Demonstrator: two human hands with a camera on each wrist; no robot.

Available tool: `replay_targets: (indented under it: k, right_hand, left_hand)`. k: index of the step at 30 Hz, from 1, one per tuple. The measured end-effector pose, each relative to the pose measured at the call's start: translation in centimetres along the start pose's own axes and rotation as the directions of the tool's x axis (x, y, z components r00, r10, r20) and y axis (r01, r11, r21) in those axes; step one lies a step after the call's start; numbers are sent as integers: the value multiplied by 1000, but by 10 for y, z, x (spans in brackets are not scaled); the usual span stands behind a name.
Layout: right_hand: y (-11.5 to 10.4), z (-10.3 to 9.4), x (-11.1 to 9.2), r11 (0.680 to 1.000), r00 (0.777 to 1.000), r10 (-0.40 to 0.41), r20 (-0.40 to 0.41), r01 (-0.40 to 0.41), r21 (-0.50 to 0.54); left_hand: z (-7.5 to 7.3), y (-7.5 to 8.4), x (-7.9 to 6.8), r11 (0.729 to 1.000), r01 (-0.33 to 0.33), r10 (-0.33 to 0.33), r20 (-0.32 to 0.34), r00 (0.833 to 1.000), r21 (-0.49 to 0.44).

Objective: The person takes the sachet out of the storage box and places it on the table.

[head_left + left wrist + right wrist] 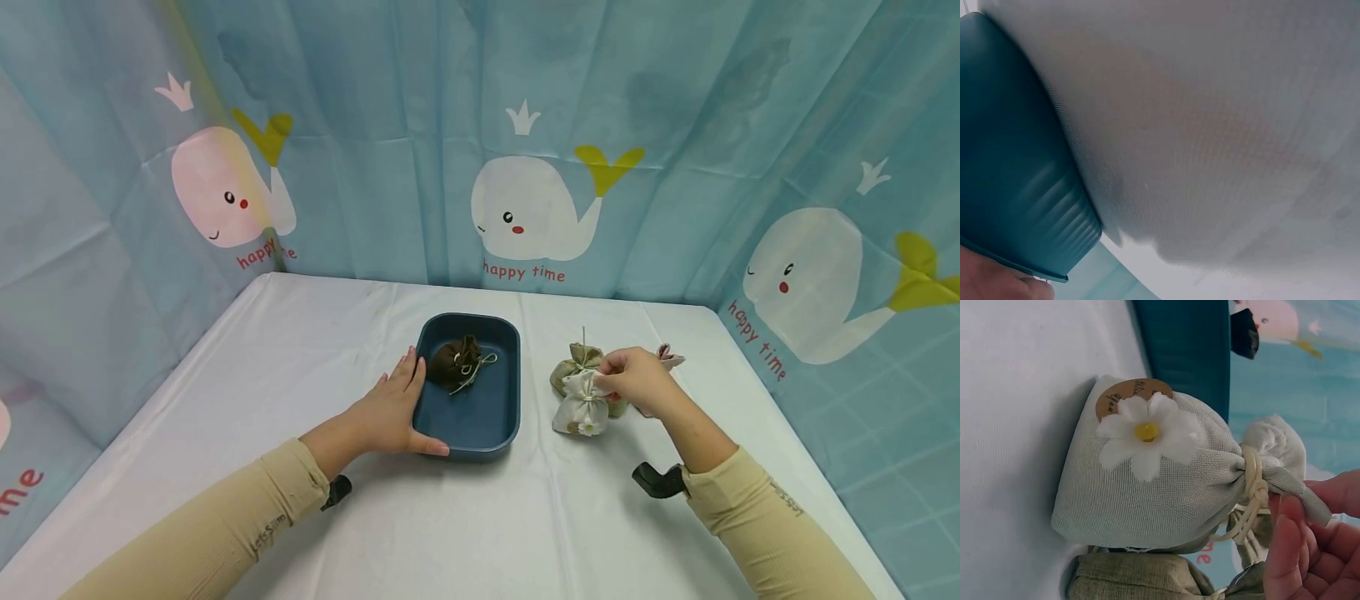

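Observation:
My left hand (386,408) lies with fingers stretched along the left side of a dark blue rectangular tray (476,421), thumb at its near edge. Inside the tray sits a dark brown drawstring pouch (444,367) with a pale cord. To the tray's right, my right hand (637,382) pinches the gathered top of a white drawstring pouch (576,412). In the right wrist view this pouch (1154,509) shows a white fabric flower (1172,440), a brown tag (1110,403) and a knotted cream cord (1254,487). Thumb and fingers hold its cloth just beyond the cord.
Olive-green pouch cloth (562,373) shows right behind the white pouch. A pinkish pouch top (670,357) pokes out behind my right hand, its body mostly hidden. White cloth covers the table (480,525); a blue whale-print curtain (360,208) encloses its back and sides.

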State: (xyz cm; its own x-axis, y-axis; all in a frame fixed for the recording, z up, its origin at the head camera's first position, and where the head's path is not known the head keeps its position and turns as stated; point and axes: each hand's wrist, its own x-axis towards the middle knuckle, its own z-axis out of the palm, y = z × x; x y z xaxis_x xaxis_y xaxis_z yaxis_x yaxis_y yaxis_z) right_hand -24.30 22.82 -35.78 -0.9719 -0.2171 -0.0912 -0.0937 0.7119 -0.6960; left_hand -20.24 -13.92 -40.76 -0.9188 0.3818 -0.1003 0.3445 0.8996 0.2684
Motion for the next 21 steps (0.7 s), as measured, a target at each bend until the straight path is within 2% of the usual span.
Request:
replay_targets:
  k: [10,21]
  right_hand:
    - [8,0,6,999,1000,-23,-15,23,-33]
    - [1,-9,4,992,999,-44,5,45,-116]
  left_hand:
    - [-1,1,-1,1000,2,-2,6,1000,-13]
    - [-3,1,-1,1000,4,-4,11,1000,-9]
